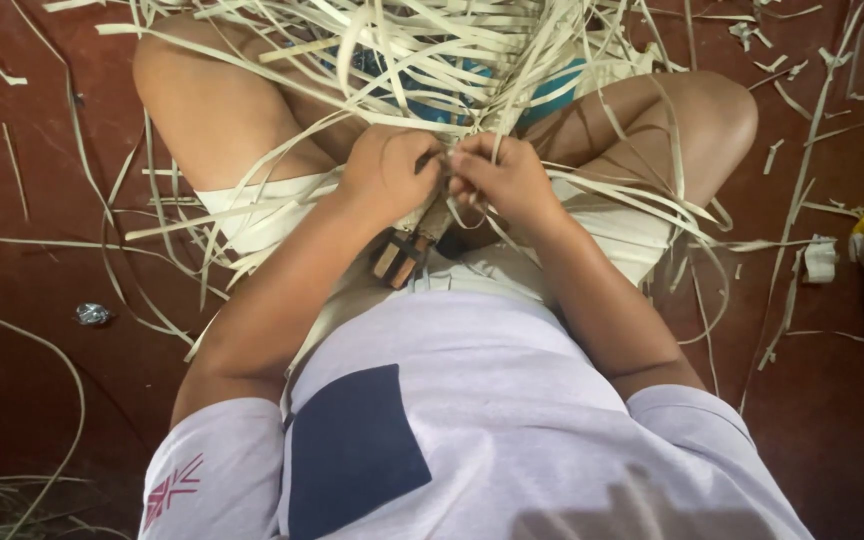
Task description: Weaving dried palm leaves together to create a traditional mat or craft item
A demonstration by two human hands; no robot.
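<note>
Item: pale weaving strips (422, 50), fanning out just beyond my hands, over my lap. My left hand (384, 172) is clenching a bunch of them; my right hand (502, 175) is pinching strands beside it, knuckles touching. A woven piece (414, 245) is hanging just beneath. I am judging even tension matters: gripping close, pulling each strip snug.
</note>
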